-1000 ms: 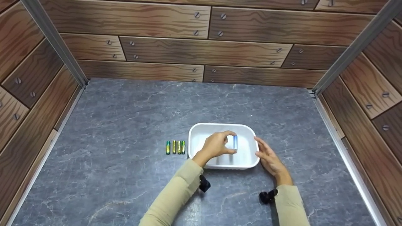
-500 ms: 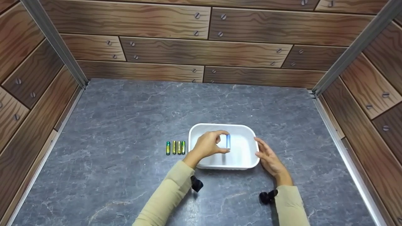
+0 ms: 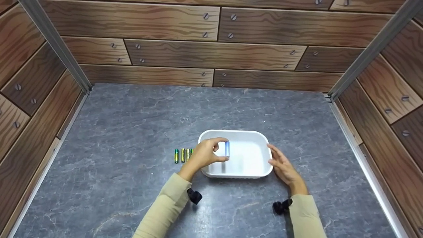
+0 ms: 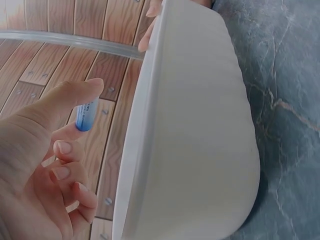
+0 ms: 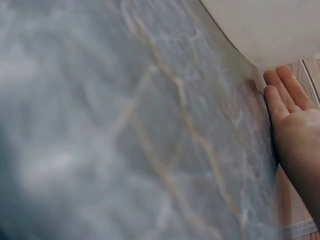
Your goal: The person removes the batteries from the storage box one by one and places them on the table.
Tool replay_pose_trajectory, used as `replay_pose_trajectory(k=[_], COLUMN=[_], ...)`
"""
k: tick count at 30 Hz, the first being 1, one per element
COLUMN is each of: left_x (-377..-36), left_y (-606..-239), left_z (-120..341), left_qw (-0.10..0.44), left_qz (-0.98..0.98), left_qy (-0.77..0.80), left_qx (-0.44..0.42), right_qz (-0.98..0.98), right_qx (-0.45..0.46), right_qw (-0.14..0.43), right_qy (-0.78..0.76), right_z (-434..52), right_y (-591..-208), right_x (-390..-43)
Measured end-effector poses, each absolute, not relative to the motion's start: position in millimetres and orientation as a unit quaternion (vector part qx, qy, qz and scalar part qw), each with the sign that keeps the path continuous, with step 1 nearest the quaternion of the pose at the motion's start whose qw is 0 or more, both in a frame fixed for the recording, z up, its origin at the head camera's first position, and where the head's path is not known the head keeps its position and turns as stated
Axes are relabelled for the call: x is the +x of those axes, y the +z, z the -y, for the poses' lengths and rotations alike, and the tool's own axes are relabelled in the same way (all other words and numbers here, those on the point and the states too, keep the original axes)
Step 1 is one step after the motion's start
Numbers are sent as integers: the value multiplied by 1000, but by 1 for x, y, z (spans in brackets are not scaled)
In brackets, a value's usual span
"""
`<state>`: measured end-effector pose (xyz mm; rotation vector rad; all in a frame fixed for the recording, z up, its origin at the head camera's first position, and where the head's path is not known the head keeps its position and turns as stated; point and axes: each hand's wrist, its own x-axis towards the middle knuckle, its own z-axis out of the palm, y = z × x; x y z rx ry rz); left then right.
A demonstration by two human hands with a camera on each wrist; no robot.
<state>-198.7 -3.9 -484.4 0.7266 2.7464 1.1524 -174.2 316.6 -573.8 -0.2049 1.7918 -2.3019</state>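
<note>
On the grey marbled table (image 3: pixel 132 132), a row of small green-and-yellow batteries (image 3: pixel 182 155) lies side by side to the left of the white tray (image 3: pixel 252 172). Three are plainly visible; a fourth, nearest the tray, is largely covered by the left hand (image 3: pixel 203 154). Each lies with its long axis running away from the viewer, toward the wood-patterned back wall (image 3: pixel 211 43). The left hand holds a blue battery (image 3: pixel 227 148) pinched between thumb and forefinger, the remaining fingers curled beneath, as the left wrist view (image 4: pixel 88 114) confirms. This battery is above the left part of the tray, clear of the tray floor, and stands roughly upright in the head view, with its long axis near vertical. Which terminal faces up cannot be determined. The tray interior appears to hold nothing else. To the right, the right hand (image 3: pixel 283 167) rests on the table with fingers straight and relaxed, the fingertips (image 5: pixel 278 95) at the right wall of the tray, touching it or just beside it. Judged status: the row beside the tray is already laid out and aligned. The blue battery is in hand and not yet set down. Its position suggests it belongs with the row, where it would need turning to lie flat, parallel to the others.
</note>
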Motion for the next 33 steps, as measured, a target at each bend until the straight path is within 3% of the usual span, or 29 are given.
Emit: replay_pose_trajectory(k=[22, 33], left_x=[-196, -196], left_y=[-501, -508], left_z=[52, 82], left_qw=[74, 62], left_qz=[-878, -865], left_qy=[418, 459], left_qx=[221, 192], right_qz=[-613, -614], right_qx=[-78, -79], right_qw=[118, 118], right_qy=[-778, -776], right_z=[-317, -317], right_y=[-574, -571], right_x=[-175, -174])
